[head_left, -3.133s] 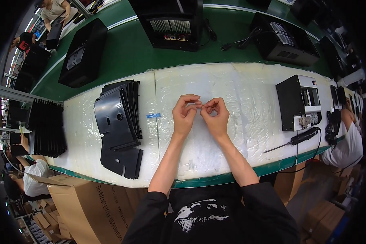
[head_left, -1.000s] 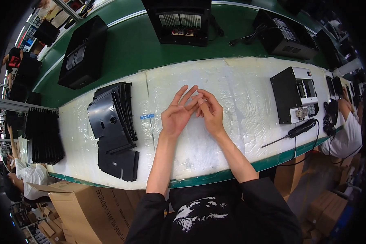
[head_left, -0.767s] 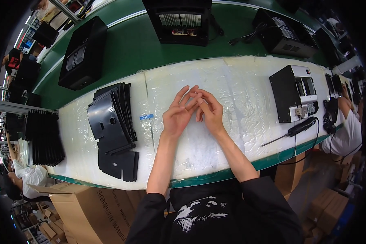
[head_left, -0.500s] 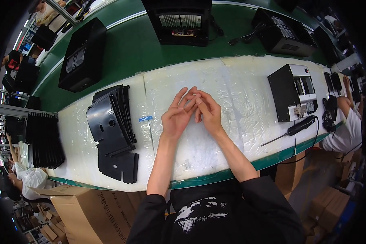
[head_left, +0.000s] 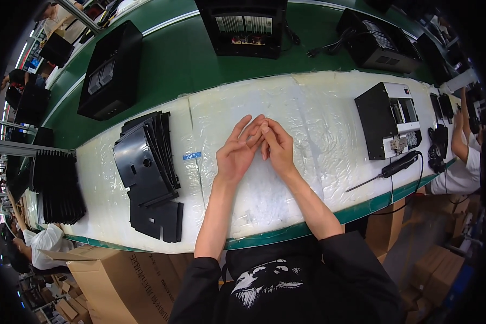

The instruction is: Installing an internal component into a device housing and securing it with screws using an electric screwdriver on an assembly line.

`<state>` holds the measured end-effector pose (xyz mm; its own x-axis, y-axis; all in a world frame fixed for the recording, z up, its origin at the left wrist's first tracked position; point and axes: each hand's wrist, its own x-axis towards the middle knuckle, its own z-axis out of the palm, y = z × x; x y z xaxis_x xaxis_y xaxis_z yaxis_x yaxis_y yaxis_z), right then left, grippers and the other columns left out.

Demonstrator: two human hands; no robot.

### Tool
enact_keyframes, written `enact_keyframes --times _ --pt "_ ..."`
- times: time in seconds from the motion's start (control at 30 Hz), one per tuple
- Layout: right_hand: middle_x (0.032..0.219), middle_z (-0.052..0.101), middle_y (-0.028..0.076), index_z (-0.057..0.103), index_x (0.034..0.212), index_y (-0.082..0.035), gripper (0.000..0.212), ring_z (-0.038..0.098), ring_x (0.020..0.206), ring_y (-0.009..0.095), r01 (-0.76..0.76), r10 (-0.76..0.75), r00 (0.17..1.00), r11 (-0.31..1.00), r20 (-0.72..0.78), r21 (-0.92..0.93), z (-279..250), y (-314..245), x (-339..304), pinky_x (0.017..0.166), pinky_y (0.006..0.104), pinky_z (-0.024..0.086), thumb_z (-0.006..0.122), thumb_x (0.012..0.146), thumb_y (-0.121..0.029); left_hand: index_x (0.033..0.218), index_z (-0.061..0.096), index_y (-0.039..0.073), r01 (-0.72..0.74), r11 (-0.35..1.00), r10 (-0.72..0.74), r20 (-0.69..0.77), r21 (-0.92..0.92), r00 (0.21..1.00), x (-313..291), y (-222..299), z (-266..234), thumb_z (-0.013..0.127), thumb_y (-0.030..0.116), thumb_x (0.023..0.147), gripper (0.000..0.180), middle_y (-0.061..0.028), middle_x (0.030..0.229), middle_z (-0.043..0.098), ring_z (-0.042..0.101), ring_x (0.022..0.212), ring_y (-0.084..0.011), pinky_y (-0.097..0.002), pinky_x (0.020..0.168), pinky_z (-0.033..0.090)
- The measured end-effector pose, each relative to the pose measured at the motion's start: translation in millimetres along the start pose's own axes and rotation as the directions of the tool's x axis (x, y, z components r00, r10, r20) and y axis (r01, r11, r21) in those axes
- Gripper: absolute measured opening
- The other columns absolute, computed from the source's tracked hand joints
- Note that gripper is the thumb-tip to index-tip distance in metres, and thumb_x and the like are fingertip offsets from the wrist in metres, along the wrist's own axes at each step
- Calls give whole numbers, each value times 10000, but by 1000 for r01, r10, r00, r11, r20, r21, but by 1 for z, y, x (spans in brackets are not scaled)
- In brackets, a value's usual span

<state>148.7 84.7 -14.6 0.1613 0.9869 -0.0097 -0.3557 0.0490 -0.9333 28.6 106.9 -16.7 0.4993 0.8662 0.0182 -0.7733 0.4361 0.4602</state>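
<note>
My left hand (head_left: 235,157) is above the middle of the padded, plastic-covered bench, palm turned up and fingers stretched out. My right hand (head_left: 281,150) meets it there, its thumb and bent fingers closed around the left fingertips. No object shows between them, though a tiny one could be hidden. Left of my hands lies a stack of flat black panels (head_left: 137,156) with cut-outs. To the right stands a black and white bench machine (head_left: 386,121) with an open front. Before it lies a black electric screwdriver (head_left: 399,164) with a long thin shaft and a cord.
Several black cabinets (head_left: 110,70) stand on the green conveyor (head_left: 178,65) behind the bench. Ribbed black parts (head_left: 59,186) are stacked at the far left. A cardboard box (head_left: 113,281) stands below the bench's front edge. Co-workers sit at both sides, one in a white sleeve (head_left: 459,173).
The cabinets on the conveyor have shifted slightly right relative to the bench. My hands stay joined, with small finger movement. The co-worker at the right has moved an arm.
</note>
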Motion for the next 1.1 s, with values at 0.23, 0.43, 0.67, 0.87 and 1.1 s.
enact_keyframes --times 0.23,0.43,0.67,0.87,1.1 --pt "762 587 34 534 1055 26 245 418 448 31 -2 1 1000 1000 8 10 0 0 0 375 171 310 449 929 -167 1301 316 -11 8 1000 -9 -14 -22 1000 -3 -2 2 421 79 721 596 -234 1371 303 335 1263 -320 -403 1066 206" --pt "770 600 59 544 1007 24 230 423 420 40 3 -3 1000 1000 -13 17 -1 2 1 346 171 297 415 935 -153 1298 314 -16 18 1000 -18 -9 -7 1000 -2 -2 0 427 80 715 602 -239 1374 293 330 1264 -333 -404 1064 205" --pt "803 615 87 548 993 16 270 426 412 61 -26 26 1000 999 -13 35 -5 1 1 353 186 297 385 944 -194 1288 338 -7 17 1000 -17 -8 -11 1000 -3 -1 2 430 68 707 593 -234 1373 297 320 1270 -346 -414 1059 212" --pt "805 623 82 554 1031 11 279 440 419 76 -7 7 1000 1000 -14 22 -6 5 1 385 200 318 405 937 -207 1285 339 -10 -5 1000 5 -13 -28 1000 -2 0 1 421 65 707 589 -230 1371 299 327 1265 -344 -413 1069 209" --pt "787 623 56 570 1026 10 249 439 422 64 -32 32 999 999 -43 -9 -1 1 1 379 196 302 452 916 -180 1293 331 -5 5 1000 -5 -21 -18 1000 -3 -2 0 419 70 710 595 -231 1377 293 324 1270 -331 -412 1074 201"
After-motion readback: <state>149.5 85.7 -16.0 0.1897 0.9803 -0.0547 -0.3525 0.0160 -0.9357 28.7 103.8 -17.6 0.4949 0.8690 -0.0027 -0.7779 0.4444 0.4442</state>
